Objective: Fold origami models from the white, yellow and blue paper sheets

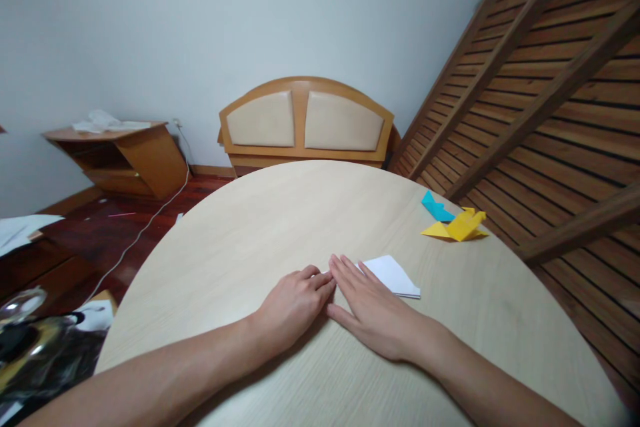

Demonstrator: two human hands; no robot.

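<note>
Right hand laid flat here, fingers long and close together, thumb out to the side, palm down over the folded white sheet of paper; left hand comes in against it, fingers curled at the paper's left end, though whether they pinch or merely press that end, I can't tell. The sheet peeks out beyond the right hand, its layers showing at the near corner. Looks like creasing, and good creasing, I'd judge, wants the left fingers anchoring that end, edges lined up, and the right hand bearing down evenly along the fold so no layer slips. Underneath, the round pale wood-grain bench, firm backing for it. Out past the right hand, a small blue folded-paper piece beside a yellow folded-paper figure. Farther, straight ahead of both hands, an arched wooden headboard with cream pads; beyond the right, a leaning brown slatted wood panel; off beyond the left, a low wooden cabinet and dark red floor.
</note>
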